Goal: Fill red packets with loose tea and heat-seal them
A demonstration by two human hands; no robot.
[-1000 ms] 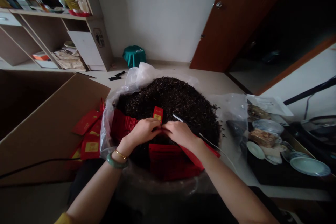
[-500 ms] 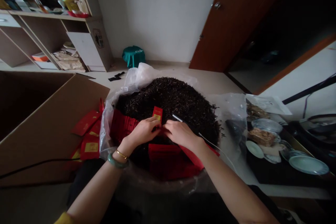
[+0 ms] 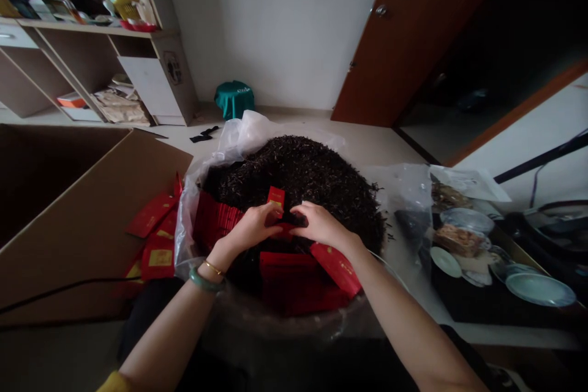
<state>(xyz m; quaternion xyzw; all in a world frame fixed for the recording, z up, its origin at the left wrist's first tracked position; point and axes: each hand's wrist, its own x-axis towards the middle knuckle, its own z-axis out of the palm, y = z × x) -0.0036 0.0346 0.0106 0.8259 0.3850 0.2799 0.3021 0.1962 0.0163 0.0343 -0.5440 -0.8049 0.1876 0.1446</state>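
My left hand [image 3: 252,225], wearing a gold bracelet and a green bangle, curls at the left side of a small red packet [image 3: 276,193] with a gold label. Its fingertips cover part of the label, and thumb and forefinger seem to hold the packet's edge. Across a small gap, my right hand [image 3: 325,225] is open, thumb and fingers spread in a curve. Another bit of red shows between the two thumbs. Dark loose dried leaves, like tea [image 3: 312,162], fill a round container under both hands. Nearer me lies a stack of red packets [image 3: 294,285], with a loose red packet [image 3: 337,266] under my right wrist.
Clear plastic lining [image 3: 186,220] rises round the container. A row of red packets [image 3: 215,220] stands inside at left. More red packets [image 3: 156,214] lie beside a cardboard box [image 3: 92,220]. At right, a dark tray [image 3: 478,306] bears dishes. A teal-covered bin [image 3: 234,99] stands by the wall.
The hands were pinched together at the packet's near end. Now they have parted, and my right hand has spread its fingers and shifted slightly up. The labelled packet has stayed in place.
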